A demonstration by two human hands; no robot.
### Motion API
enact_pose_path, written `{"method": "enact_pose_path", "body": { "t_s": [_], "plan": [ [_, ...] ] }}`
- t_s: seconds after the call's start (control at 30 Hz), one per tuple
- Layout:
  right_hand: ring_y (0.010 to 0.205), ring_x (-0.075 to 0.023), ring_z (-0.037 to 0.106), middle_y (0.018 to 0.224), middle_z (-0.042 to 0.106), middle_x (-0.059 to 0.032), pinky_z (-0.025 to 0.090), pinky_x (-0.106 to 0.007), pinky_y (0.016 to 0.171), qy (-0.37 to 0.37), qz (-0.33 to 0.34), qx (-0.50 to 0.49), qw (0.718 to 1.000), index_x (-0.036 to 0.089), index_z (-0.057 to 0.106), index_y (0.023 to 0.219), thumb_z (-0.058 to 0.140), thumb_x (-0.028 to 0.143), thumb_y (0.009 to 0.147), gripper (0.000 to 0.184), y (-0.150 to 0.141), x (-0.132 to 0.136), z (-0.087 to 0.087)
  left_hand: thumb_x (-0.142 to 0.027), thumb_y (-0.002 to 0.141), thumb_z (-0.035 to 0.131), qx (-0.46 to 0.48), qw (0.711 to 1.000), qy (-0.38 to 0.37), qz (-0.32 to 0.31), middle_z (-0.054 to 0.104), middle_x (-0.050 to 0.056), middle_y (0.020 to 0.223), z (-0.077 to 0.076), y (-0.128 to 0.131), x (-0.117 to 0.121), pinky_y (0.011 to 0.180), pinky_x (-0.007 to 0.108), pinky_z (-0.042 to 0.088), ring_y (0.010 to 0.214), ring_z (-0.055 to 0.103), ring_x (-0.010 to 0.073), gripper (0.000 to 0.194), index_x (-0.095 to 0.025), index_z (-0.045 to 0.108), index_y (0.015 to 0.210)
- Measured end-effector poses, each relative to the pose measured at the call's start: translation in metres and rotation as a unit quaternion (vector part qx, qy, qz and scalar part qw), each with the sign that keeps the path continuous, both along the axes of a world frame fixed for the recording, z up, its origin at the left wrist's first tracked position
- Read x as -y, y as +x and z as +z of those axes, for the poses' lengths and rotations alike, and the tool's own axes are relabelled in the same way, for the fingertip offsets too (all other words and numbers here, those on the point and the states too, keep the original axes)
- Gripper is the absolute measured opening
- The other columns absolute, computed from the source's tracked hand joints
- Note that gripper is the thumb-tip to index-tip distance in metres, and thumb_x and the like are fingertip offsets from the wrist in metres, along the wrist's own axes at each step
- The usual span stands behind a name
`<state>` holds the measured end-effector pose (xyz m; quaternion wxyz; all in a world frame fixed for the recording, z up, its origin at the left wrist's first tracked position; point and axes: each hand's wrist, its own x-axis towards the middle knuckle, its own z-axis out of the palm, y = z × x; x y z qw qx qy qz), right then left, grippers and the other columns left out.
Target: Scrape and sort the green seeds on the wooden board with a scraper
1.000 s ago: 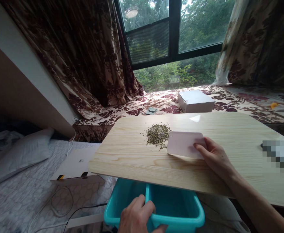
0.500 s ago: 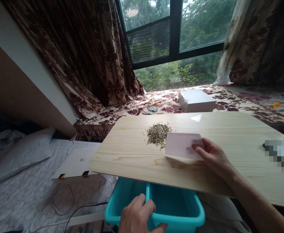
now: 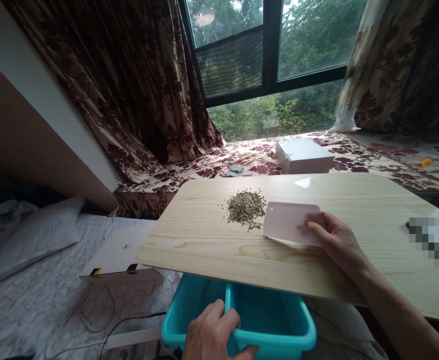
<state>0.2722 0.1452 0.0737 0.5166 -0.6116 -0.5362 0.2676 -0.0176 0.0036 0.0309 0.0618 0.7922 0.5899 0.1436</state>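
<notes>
Lying on the quilted bed point(image 3: 24, 275) at far left, a pillow point(image 3: 41, 235) is seen, then a white carton point(image 3: 117, 252) with black and yellow marks at its near edge. Next, a two-compartment teal bin point(image 3: 169, 320), sat partly under the near edge of the wooden tabletop point(image 3: 200, 245). Its divider point(image 3: 228, 295) is gripped near the front rim by the left hand point(image 3: 208, 332), fingers curled over, thumb at the rim; visible bin interior is split left/right by that divider. Folded grey-green cloth point(image 3: 235, 171) is placed beyond the tabletop on the floral ledge cover point(image 3: 211, 172). Grain pile point(image 3: 245, 207), green mixed with whitish, is spread loosely on the tabletop, left of centre, strays around it. Pale pink scraper point(image 3: 289, 224) is held just beside the pile's right side, tilted, its right end pinched by the right hand point(image 3: 339, 242), thumb on top; fingers underneath are mostly hidden. White box point(image 3: 305, 156) is set on the ledge behind. At far right, a tabletop object point(image 3: 435, 240) is pixelated, can't be identified
</notes>
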Motion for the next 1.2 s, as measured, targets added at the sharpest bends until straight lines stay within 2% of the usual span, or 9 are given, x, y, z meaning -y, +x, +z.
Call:
{"method": "enact_pose_path", "body": {
  "t_s": [0.13,0.2,0.27,0.33,0.5,0.57,0.73,0.9,1.2],
  "plan": [
    [0.062,-0.02,0.065,0.064,0.07,0.0008,0.051,-0.027,0.055,-0.022,0.127,-0.03,0.991,0.023,0.065,0.067,0.069,0.037,0.069,0.015,-0.006,0.006,0.006,-0.024,0.063,0.069,0.002,1.0,-0.003,0.004,0.055,-0.003,0.072,0.0,0.0,0.0,0.059,0.028,0.036,0.07,0.06,0.0161,0.014,-0.025,0.058,0.071],
    [0.063,-0.0205,0.065,0.067,0.072,-0.0005,0.052,-0.027,0.054,-0.056,0.189,-0.043,0.979,0.021,0.067,0.068,0.073,0.039,0.067,0.019,-0.008,0.011,0.01,-0.024,0.062,0.07,0.001,1.0,-0.007,0.008,0.055,-0.003,0.072,-0.001,0.0,-0.001,0.059,0.028,0.036,0.07,0.06,0.0161,0.015,-0.025,0.058,0.071],
    [0.065,-0.0219,0.067,0.071,0.074,-0.0024,0.053,-0.027,0.054,-0.088,0.222,-0.061,0.969,0.02,0.071,0.072,0.076,0.042,0.065,0.023,-0.009,0.014,0.012,-0.023,0.063,0.069,0.002,1.0,-0.01,0.006,0.056,-0.003,0.073,-0.002,0.0,-0.001,0.06,0.028,0.036,0.071,0.061,0.0162,0.015,-0.024,0.058,0.071],
    [0.067,-0.023,0.068,0.075,0.076,-0.0038,0.055,-0.029,0.056,-0.091,0.212,-0.083,0.969,0.021,0.072,0.076,0.078,0.044,0.065,0.026,-0.01,0.014,0.012,-0.024,0.063,0.069,0.002,1.0,-0.01,0.001,0.057,-0.003,0.074,-0.004,-0.001,-0.001,0.06,0.028,0.037,0.072,0.061,0.0165,0.014,-0.024,0.058,0.072],
    [0.067,-0.0213,0.068,0.069,0.073,-0.0012,0.055,-0.029,0.06,-0.006,0.099,-0.111,0.989,0.023,0.067,0.074,0.076,0.039,0.068,0.019,-0.012,0.003,0.006,-0.024,0.063,0.07,0.001,1.0,-0.008,0.002,0.057,-0.003,0.074,-0.008,-0.001,-0.001,0.06,0.027,0.038,0.072,0.062,0.0164,0.016,-0.025,0.058,0.073],
    [0.066,-0.0208,0.068,0.066,0.071,-0.0001,0.055,-0.029,0.059,0.011,0.074,-0.099,0.992,0.024,0.065,0.073,0.074,0.036,0.07,0.016,-0.014,-0.002,0.004,-0.025,0.063,0.07,-0.001,1.0,-0.007,0.0,0.056,-0.003,0.074,-0.01,-0.002,-0.001,0.06,0.027,0.038,0.072,0.062,0.0164,0.017,-0.025,0.057,0.073],
    [0.069,-0.021,0.068,0.07,0.072,-0.0008,0.053,-0.029,0.061,0.025,0.078,-0.083,0.993,0.025,0.064,0.077,0.07,0.035,0.072,0.013,-0.024,-0.008,0.005,-0.025,0.063,0.072,-0.004,1.0,-0.013,-0.003,0.056,-0.004,0.075,-0.01,-0.003,-0.002,0.059,0.026,0.037,0.073,0.061,0.0162,0.019,-0.025,0.057,0.073],
    [0.064,-0.0192,0.064,0.065,0.067,0.0004,0.05,-0.029,0.059,0.036,0.096,-0.071,0.992,0.024,0.061,0.074,0.067,0.037,0.073,0.015,-0.033,-0.011,0.004,-0.027,0.064,0.072,-0.009,1.0,-0.012,0.004,0.055,-0.003,0.073,-0.006,-0.001,-0.001,0.058,0.027,0.036,0.071,0.061,0.016,0.017,-0.025,0.058,0.072],
    [0.065,-0.0185,0.062,0.071,0.068,-0.0016,0.047,-0.03,0.061,0.037,0.113,-0.036,0.992,0.022,0.06,0.077,0.063,0.036,0.078,0.015,-0.034,-0.009,0.0,-0.022,0.061,0.075,-0.03,0.999,0.01,-0.004,0.056,-0.004,0.073,-0.005,-0.008,0.004,0.058,0.027,0.035,0.07,0.061,0.0147,0.021,-0.025,0.058,0.072]
  ]
}}
